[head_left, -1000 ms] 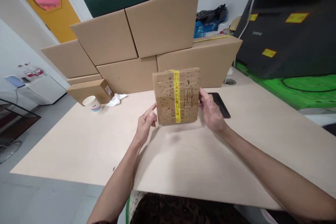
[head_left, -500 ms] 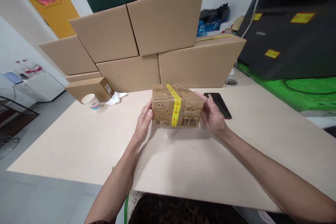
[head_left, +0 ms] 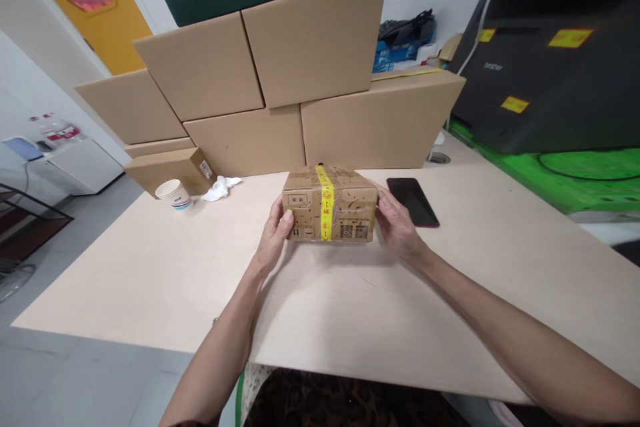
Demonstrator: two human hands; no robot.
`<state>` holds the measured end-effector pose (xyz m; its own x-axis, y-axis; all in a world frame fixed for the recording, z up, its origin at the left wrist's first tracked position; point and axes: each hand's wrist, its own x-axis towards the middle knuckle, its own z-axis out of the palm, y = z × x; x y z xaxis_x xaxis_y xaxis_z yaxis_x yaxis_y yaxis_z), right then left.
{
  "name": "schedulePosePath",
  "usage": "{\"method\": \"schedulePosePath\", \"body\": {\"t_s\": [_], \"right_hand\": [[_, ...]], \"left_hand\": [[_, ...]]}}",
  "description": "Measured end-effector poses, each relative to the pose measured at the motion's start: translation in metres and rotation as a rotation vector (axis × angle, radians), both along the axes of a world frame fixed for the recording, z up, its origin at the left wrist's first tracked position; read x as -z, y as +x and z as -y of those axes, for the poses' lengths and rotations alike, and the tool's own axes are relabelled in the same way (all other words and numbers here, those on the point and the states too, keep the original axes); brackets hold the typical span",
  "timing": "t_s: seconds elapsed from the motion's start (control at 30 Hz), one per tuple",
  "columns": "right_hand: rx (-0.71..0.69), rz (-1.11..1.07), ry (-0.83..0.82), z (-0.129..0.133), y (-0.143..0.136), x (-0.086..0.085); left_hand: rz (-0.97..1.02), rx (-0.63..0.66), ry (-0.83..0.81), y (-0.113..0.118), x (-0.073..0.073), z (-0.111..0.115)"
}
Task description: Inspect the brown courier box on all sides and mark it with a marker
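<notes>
A small cardboard parcel point(head_left: 329, 204), bound by a strip of yellow tape point(head_left: 326, 203) running over its top and down its near face, sat on the pale wooden table point(head_left: 150, 280) near the table's middle. The left hand point(head_left: 274, 235) clasped the parcel's left end, thumb pressed on the near face at the corner, the fingers hidden behind. The right hand point(head_left: 397, 223) gripped the right end in the same way, fingers wrapped round the far side. Printed labels and barcodes showed on the parcel's near face.

At three o'clock from the parcel, just beside the right hand, a black phone point(head_left: 413, 201) lay flat on the table. At nine o'clock, well apart, stood a paper cup point(head_left: 174, 193) with a crumpled white tissue point(head_left: 220, 188) near it, and behind the cup lay a flat brown box point(head_left: 167, 170) with a white label. At twelve o'clock a wall of large cardboard cartons point(head_left: 280, 87) rose in two rows along the table's far edge. At two o'clock loomed a big black machine point(head_left: 550, 60) with yellow stickers, resting on a green surface point(head_left: 565, 177).
</notes>
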<state>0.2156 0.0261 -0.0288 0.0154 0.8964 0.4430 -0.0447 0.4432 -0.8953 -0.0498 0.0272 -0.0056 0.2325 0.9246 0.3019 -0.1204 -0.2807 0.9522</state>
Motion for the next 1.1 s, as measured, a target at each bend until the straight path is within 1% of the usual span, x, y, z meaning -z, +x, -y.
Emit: {"method": "schedulePosePath", "body": {"t_s": [0.07,0.17,0.3,0.37,0.43,0.57,0.67,0.77,0.87,0.97,1.03,1.1], "right_hand": [[0.016,0.029,0.006,0.002,0.0,-0.003],[0.03,0.005,0.039,0.006,-0.003,-0.008],[0.049,-0.204,0.03,0.005,-0.009,-0.013],[0.068,-0.281,0.019,0.003,-0.01,-0.013],[0.089,-0.309,0.003,0.002,-0.01,-0.012],[0.066,-0.294,-0.007,0.002,-0.013,-0.007],[0.024,-0.247,0.017,0.005,-0.017,0.001],[-0.024,-0.192,0.023,0.008,-0.021,0.008],[-0.077,-0.152,0.033,0.011,-0.023,0.012],[-0.107,-0.134,0.034,0.011,-0.023,0.013],[-0.067,-0.151,0.02,0.008,-0.021,0.013],[0.048,-0.191,-0.017,0.002,-0.015,0.012]], "left_hand": [[0.029,0.021,-0.019,-0.001,-0.001,0.0],[0.083,0.108,-0.043,-0.003,-0.003,-0.001],[0.045,0.195,0.008,-0.009,-0.006,-0.001],[-0.004,0.224,0.037,-0.012,-0.006,-0.001],[-0.031,0.241,0.054,-0.014,-0.007,-0.002],[0.042,0.248,0.024,-0.014,-0.008,-0.004],[0.094,0.206,-0.032,-0.013,-0.007,-0.004],[0.052,0.1,-0.077,-0.013,-0.005,-0.004],[0.032,-0.014,-0.069,-0.012,-0.003,-0.004],[0.109,-0.09,-0.064,-0.012,-0.005,-0.005],[0.167,-0.103,-0.082,-0.013,-0.008,-0.007],[0.19,-0.1,-0.128,-0.016,-0.009,-0.009]]}}
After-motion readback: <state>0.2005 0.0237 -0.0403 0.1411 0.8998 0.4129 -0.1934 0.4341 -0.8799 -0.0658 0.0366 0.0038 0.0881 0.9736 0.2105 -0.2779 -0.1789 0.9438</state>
